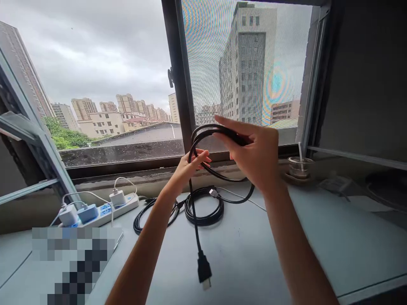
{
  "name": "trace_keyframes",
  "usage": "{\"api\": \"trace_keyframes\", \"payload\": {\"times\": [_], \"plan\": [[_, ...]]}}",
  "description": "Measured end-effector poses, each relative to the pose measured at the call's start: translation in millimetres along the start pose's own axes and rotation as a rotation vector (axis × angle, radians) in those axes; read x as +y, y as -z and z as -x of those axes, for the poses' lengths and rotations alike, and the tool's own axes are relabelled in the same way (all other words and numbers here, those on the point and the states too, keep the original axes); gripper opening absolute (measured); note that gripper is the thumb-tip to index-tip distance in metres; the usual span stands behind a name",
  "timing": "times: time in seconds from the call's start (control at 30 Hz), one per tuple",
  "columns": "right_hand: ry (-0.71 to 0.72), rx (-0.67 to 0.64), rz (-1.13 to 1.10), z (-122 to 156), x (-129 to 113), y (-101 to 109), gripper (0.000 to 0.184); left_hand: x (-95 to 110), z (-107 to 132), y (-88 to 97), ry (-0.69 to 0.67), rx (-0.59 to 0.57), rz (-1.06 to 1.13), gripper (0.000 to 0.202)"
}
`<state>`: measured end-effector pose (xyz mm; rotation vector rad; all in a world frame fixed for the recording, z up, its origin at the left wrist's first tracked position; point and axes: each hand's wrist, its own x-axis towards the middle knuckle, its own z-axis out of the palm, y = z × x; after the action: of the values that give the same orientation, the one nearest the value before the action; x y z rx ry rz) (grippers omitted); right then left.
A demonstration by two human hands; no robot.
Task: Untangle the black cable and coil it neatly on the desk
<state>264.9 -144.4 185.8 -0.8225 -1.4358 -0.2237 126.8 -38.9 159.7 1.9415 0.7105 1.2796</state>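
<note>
A black HDMI cable [195, 224] is bunched into loose loops in the air above the table. My right hand [254, 150] is closed on the top of the loops, the strands between thumb and fingers. At the loops' left side, my left hand [193, 163] is closed around the cable, its fingertips partly hidden behind the strands. One end hangs straight down, with its plug [204, 269] above the tabletop. A second coiled black cable [204, 220] lies behind it on the table, and a third black coil [137, 224] is partly covered by my left forearm.
At the left, a white power strip [127, 205] holds several chargers with white wires. A pixelated flat object [76, 258] lies in front of it. A plastic cup with a straw [299, 167] stands at the back right, below the window [127, 84]. The table [241, 262] is pale.
</note>
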Motion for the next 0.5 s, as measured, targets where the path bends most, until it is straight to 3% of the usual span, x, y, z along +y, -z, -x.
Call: {"api": "trace_keyframes", "payload": {"times": [0.07, 0.13, 0.2, 0.33, 0.37, 0.5], "plan": [[-0.01, 0.071, 0.002, -0.4, 4.7, -2.1, 0.031, -0.8, -0.4, 3.8, 0.072, -0.074, 0.032, 0.041], [-0.006, 0.094, -0.023, -0.6, 8.4, -5.7, 0.031, 0.9, -0.4, 5.5, 0.05, -0.077, 0.147, 0.041], [0.009, 0.063, -0.061, -2.0, 15.1, -9.9, 0.036, 5.1, -0.6, 7.4, 0.013, 0.009, 0.275, 0.039], [-0.016, -0.092, 0.018, -6.2, 36.1, -17.9, 0.079, 18.0, -0.4, 16.7, 0.029, 0.269, 0.412, 0.035], [-0.036, -0.133, 0.051, -6.6, 39.2, -20.2, 0.079, 21.4, 0.2, 19.2, 0.033, 0.309, 0.429, 0.036], [-0.118, -0.287, -0.081, -3.7, 29.2, -28.6, 0.043, 28.8, 2.9, 20.7, 0.041, 0.328, 0.483, 0.04]]}}
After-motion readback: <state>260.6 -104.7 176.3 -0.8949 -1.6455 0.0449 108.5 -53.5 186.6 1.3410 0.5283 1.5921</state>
